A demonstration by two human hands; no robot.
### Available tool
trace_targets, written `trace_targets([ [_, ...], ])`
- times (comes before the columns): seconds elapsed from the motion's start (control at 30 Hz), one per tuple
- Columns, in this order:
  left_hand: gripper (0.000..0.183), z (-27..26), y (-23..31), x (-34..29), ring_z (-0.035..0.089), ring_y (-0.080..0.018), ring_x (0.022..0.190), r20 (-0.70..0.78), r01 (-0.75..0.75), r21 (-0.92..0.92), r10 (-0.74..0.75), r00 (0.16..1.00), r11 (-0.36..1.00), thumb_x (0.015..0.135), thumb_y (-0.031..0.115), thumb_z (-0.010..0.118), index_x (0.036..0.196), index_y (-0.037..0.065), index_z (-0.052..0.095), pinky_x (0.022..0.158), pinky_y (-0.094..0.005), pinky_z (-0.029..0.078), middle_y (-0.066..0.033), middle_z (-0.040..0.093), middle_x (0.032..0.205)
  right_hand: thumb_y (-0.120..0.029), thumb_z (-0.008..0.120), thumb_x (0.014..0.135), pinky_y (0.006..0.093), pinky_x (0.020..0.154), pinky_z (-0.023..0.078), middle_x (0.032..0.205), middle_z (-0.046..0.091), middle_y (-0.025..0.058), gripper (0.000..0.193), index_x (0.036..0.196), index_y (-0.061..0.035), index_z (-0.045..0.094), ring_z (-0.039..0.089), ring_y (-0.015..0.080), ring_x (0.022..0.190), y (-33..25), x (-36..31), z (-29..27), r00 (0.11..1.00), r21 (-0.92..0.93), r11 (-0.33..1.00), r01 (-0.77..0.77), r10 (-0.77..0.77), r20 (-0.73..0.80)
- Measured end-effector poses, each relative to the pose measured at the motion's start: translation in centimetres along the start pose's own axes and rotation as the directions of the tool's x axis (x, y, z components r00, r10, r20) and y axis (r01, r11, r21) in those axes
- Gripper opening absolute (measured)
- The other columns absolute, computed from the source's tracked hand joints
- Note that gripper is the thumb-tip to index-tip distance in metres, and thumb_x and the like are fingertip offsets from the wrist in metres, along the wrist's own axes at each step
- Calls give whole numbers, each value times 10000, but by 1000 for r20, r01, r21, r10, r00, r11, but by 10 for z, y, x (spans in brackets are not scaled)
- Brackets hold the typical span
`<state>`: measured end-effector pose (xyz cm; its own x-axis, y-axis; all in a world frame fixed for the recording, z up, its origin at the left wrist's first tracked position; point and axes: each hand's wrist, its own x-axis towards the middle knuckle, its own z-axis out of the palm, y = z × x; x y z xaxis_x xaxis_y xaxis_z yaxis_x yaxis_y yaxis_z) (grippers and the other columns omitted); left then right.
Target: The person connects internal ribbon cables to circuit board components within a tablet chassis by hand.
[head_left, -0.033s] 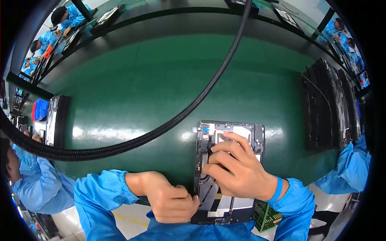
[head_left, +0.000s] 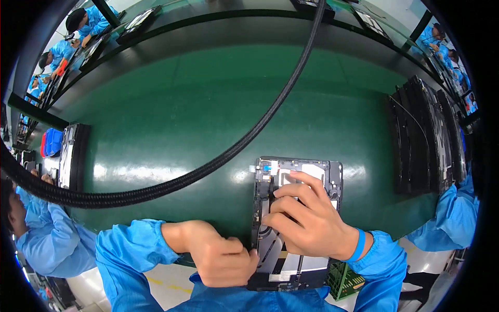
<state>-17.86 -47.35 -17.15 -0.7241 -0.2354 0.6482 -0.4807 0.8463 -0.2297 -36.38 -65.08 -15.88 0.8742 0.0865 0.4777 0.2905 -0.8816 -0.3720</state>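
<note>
An opened tablet (head_left: 312, 268), its black frame, circuit boards and silvery white battery cells bare, lies at the front edge of the green table, its near end by my body. My left hand (head_left: 221, 257) is closed at the tablet's near left edge, fingers curled and thumb against the rim; what is inside the curl is hidden. Over the upper middle of the tablet, my right hand (head_left: 312, 218) is spread palm down, fingers bent and apart, tips on the inner parts. Its thumb is hidden beneath. A small pale tab (head_left: 252, 168) sticks out at the far left corner.
A thick black braided hose (head_left: 228, 151) arches across the green table (head_left: 182, 109). Stacks of black devices stand at the right (head_left: 421, 140) and left (head_left: 77, 156) edges. A green crate (head_left: 345, 283) is below at my right. Blue-sleeved people sit at both sides.
</note>
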Motion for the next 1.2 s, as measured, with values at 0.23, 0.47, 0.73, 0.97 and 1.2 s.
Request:
trace_targets([
  [0.23, 177, -6, -10, -6, 579, -140, 673, 46, 53, 64, -56, 997, 997, 867, 186, 704, 858, 14, 742, 554, -269, 367, -91, 758, 922, -21, 854, 686, 560, 1123, 534, 923, 678, 3, 250, 910, -108, 783, 678, 262, 1019, -6, 3, -3, 993, 33, 993, -111, 112, -20],
  [0.47, 266, -9, -15, -7, 557, -122, 651, 52, 65, 104, -71, 996, 992, 964, 236, 702, 820, 18, 750, 550, -261, 354, -88, 790, 931, -11, 870, 680, 553, 1117, 536, 926, 685, 4, 251, 895, -101, 778, 679, 258, 1005, -7, 4, -4, 990, 41, 990, -134, 136, -40],
  [0.73, 235, -9, -12, -9, 504, -102, 624, 92, 49, 161, -65, 994, 986, 955, 210, 693, 820, 30, 764, 548, -263, 321, -72, 810, 945, -115, 748, 778, 553, 1157, 498, 973, 651, 41, 172, 941, -77, 707, 666, 252, 1056, -4, -1, 0, 995, 29, 996, -80, 82, -52],
  [0.97, 293, -8, -10, -12, 526, -98, 628, 66, 40, 181, -53, 996, 983, 995, 245, 693, 883, 3, 816, 561, -258, 356, -67, 809, 935, -20, 808, 721, 547, 1154, 517, 941, 671, 9, 238, 944, -99, 781, 665, 240, 995, -4, -1, -3, 995, 12, 996, -89, 90, -39],
  [1.2, 313, -7, -12, -15, 609, -130, 681, 68, 70, 129, -79, 995, 989, 999, 266, 718, 916, -15, 828, 577, -265, 404, -88, 801, 924, -19, 797, 735, 537, 1156, 525, 950, 671, 11, 243, 963, -101, 785, 665, 232, 985, -3, -1, -1, 995, 8, 996, -89, 89, -42],
])
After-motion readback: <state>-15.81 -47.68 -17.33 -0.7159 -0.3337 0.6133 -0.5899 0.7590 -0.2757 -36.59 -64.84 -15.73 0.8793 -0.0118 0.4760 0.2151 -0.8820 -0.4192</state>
